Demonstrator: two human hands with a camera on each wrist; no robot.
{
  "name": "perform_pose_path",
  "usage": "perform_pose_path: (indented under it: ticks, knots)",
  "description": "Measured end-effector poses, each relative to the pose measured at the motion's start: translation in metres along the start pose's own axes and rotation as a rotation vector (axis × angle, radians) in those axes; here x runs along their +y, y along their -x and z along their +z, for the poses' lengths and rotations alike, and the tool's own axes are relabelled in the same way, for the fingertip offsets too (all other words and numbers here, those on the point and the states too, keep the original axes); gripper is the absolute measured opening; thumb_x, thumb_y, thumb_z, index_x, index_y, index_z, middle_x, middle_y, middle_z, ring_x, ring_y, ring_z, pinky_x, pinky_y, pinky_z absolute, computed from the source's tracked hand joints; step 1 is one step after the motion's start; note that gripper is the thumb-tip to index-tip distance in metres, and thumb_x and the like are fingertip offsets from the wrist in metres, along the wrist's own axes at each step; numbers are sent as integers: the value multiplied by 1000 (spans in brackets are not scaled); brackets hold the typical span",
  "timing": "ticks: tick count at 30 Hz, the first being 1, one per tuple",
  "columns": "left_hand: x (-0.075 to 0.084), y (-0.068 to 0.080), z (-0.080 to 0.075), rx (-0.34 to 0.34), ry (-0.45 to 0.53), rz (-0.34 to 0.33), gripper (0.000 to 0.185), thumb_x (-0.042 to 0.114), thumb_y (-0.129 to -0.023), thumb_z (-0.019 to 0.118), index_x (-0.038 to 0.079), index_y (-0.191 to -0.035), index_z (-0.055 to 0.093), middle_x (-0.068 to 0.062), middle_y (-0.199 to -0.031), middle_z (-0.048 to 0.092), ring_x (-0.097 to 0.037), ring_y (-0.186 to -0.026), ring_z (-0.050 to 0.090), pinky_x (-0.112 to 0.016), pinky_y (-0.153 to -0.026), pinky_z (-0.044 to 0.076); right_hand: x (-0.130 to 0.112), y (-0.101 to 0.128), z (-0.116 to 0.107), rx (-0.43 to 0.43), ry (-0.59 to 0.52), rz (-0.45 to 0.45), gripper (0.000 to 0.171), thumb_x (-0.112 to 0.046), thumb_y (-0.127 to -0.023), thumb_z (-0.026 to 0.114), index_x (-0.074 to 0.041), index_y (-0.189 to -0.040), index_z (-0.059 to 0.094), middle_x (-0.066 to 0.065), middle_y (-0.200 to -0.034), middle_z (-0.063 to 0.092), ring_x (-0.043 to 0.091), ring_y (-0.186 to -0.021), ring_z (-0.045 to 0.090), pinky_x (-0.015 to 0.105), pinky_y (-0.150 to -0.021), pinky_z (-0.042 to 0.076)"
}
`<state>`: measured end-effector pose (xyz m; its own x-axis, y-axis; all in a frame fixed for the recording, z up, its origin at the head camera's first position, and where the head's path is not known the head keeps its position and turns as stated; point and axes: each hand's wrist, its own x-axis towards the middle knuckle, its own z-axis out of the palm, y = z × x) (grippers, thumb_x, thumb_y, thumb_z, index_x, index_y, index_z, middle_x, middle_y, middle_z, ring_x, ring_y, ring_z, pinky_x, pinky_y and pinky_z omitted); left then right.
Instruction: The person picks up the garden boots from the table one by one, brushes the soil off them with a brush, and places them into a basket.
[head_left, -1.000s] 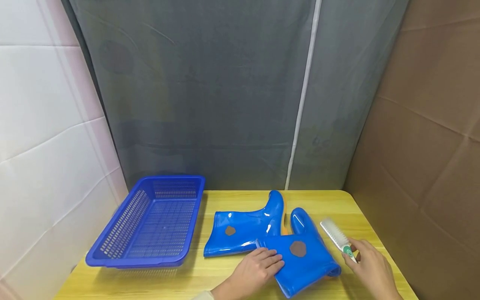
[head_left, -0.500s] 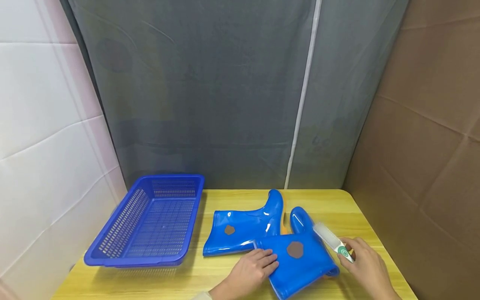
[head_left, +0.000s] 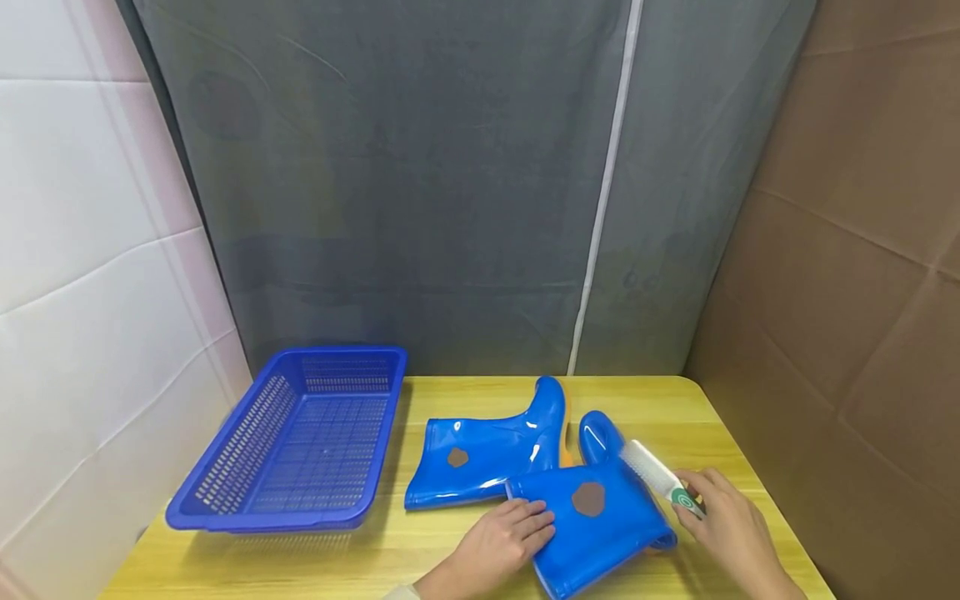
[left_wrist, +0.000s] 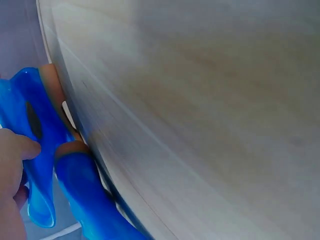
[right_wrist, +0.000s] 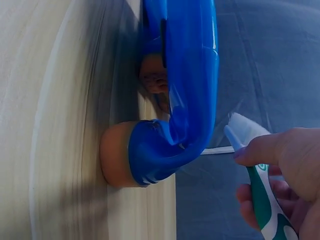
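- Left hand [head_left: 504, 537] flat, fingers straight, pressed on the open top end of the nearer boot [head_left: 592, 521]; thumb pressed against blue rubber in the left wrist view [left_wrist: 15, 150].
- Right hand [head_left: 723, 527] curled round the green-and-white handle of a brush [head_left: 658, 475], gripping it; fingers wrapped about that handle in the right wrist view [right_wrist: 285, 175].
- Brush head white, angled up and away from the right hand, touching or just above the nearer boot close to its toe; contact not clear from the head view.
- Nearer boot laid on its side on the counter [head_left: 420, 558] between the two hands, toe pointing away, a brown patch [head_left: 588, 498] on its shaft just right of the left fingertips.
- Tan sole of that boot seen against the counter edge in the right wrist view [right_wrist: 117, 160], left of the brush.
- Second boot [head_left: 487, 454] also on its side, beyond the left hand, its shaft end overlapped by the nearer boot, a smaller brown patch [head_left: 457, 457] on it.
- Blue basket [head_left: 225, 508] with slotted walls set well to the left of the left hand, near the counter's left edge.
- Grey curtain [head_left: 420, 183] hung beyond both hands; brown cardboard wall [head_left: 862, 250] to the right of the right hand; white padded wall [head_left: 82, 233] to the left.
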<state>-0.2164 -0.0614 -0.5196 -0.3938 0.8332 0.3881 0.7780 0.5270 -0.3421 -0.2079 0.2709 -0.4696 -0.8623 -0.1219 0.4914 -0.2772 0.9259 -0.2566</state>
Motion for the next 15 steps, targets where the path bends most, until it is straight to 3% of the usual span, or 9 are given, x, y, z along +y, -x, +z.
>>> perform_pose_path:
  ticks: [3,8,11,15]
  knots:
    - [-3,-2,-2,5,9,-3,37,28,-92,69,23,-129,67,9,-128,69,-8,-125,62,-26,-107,50,0,-2,-2,-3,-1,-20,46,-9,-70,85,-16,-112,69,-2,-82,69,0,-58,48,17,-46,34]
    - [-10,-11,-11,85,-15,-42,37,25,-89,72,24,-126,69,9,-126,70,-8,-124,63,-27,-107,50,-2,-10,-7,-86,-36,11,42,-12,-81,79,-21,-120,66,0,-82,74,4,-57,52,20,-46,34]
    - [-14,-17,-15,135,-46,-65,36,23,-88,74,25,-124,70,10,-125,71,-7,-123,63,-26,-107,50,-4,-16,-11,-159,-58,45,36,-18,-86,75,-23,-121,67,-2,-83,74,4,-59,50,21,-48,34]
    - [-16,-21,-19,163,-51,-76,35,21,-87,75,25,-121,72,11,-122,72,-6,-120,65,-25,-105,51,-6,-20,-12,-217,-76,57,30,-31,-89,73,-27,-119,71,-4,-90,75,5,-69,59,23,-53,39]
